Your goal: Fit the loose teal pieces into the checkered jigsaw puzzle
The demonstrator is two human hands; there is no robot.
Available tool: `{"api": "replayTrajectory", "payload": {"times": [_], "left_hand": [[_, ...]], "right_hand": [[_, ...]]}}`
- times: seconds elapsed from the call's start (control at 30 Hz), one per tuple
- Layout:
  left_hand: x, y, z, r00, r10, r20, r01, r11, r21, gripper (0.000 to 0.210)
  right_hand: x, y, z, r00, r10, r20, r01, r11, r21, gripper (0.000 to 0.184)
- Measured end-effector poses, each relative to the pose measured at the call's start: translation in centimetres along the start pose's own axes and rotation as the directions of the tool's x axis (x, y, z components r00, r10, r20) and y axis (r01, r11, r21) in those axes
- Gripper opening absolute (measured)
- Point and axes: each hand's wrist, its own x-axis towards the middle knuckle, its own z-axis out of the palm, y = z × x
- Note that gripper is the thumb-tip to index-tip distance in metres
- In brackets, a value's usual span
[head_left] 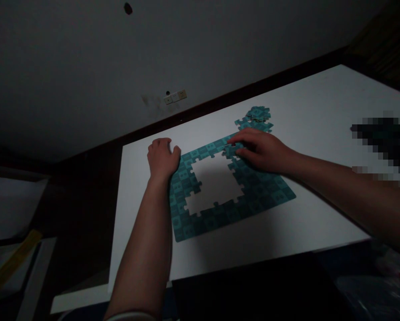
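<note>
A teal checkered jigsaw puzzle (220, 216) lies flat on the white table, its border joined around an irregular gap in the middle. My right hand (263, 149) is over its far right part, with thumb and fingers closed about a loose puzzle piece (231, 151) at the gap's upper right edge. Beside the puzzle's far left corner rests my left hand (161, 158), fingers loosely bent and thumb apart, holding nothing. Just beyond my right hand, more loose puzzle pieces (258, 113) sit in a small heap.
The white table (320, 107) stretches away to the right, close to a wall with sockets (175, 96). A dark, pixelated shape (387, 142) is at the right. Clear plastic (370, 290) shows below the table's near right edge. A yellow strip (13, 263) is at the lower left.
</note>
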Motion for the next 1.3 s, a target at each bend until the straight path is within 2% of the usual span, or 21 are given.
{"api": "replayTrajectory", "payload": {"times": [0.1,0.17,0.2,0.27,0.3,0.37,0.4,0.47,0.57,0.67,0.8,1.03,1.13,1.3], "left_hand": [[0.0,0.0,0.0,1.000,-0.001,-0.001,0.001,1.000,0.003,0.037],[0.0,0.0,0.0,1.000,-0.001,-0.005,0.001,1.000,-0.009,0.037],[0.1,0.0,0.1,1.000,-0.002,-0.008,0.001,1.000,-0.015,0.037],[0.1,-0.1,0.1,1.000,-0.004,-0.011,0.004,1.000,-0.022,0.038],[0.2,-0.1,0.2,1.000,-0.005,-0.013,0.005,1.000,-0.022,0.039],[0.2,0.0,0.1,1.000,-0.008,-0.012,0.008,1.000,-0.018,0.039],[0.1,0.0,0.0,1.000,-0.009,-0.008,0.009,1.000,-0.015,0.039],[0.1,0.1,-0.1,1.000,-0.011,0.006,0.011,1.000,-0.015,0.037],[0.0,0.2,-0.4,1.000,-0.005,0.026,0.006,1.000,-0.022,0.036],[0.0,0.3,-0.4,1.000,-0.005,0.022,0.006,1.000,-0.021,0.036],[-0.1,0.4,-0.5,1.000,-0.014,0.017,0.014,1.000,-0.013,0.036],[-0.1,0.4,-0.5,1.000,-0.011,0.018,0.011,1.000,-0.026,0.034],[0.0,0.2,-0.3,1.000,-0.004,0.011,0.004,1.000,-0.026,0.033],[0.3,0.0,0.2,1.000,-0.003,-0.008,0.003,1.000,-0.019,0.034]], "right_hand": [[-0.1,-0.7,0.0,0.997,0.040,-0.069,-0.039,0.999,0.013,0.029],[-0.1,-1.1,0.0,0.973,0.104,-0.207,-0.089,0.993,0.084,0.029],[0.0,-1.3,0.0,0.942,0.148,-0.302,-0.108,0.984,0.145,0.029],[0.2,-1.4,-0.1,0.850,0.231,-0.473,-0.103,0.954,0.281,0.027],[0.4,-1.3,-0.2,0.802,0.262,-0.537,-0.084,0.939,0.333,0.027],[0.8,-1.0,-0.3,0.752,0.295,-0.590,-0.049,0.917,0.396,0.028],[1.0,-0.8,-0.3,0.753,0.306,-0.583,-0.045,0.907,0.418,0.029],[1.1,-0.4,-0.2,0.798,0.321,-0.511,-0.072,0.891,0.448,0.028],[0.9,0.0,0.1,0.910,0.319,-0.266,-0.178,0.879,0.443,0.025],[0.4,-0.2,0.2,0.964,0.259,-0.055,-0.232,0.929,0.289,0.018],[0.2,-0.5,-0.1,0.985,0.170,-0.027,-0.168,0.984,0.055,0.015],[0.4,-0.4,-0.3,0.998,0.060,-0.010,-0.061,0.997,-0.054,0.021],[0.5,-0.1,-0.3,0.999,0.021,0.049,-0.016,0.995,-0.097,0.024],[0.6,0.6,-0.5,0.981,-0.096,0.168,0.125,0.977,-0.172,0.030]]}}
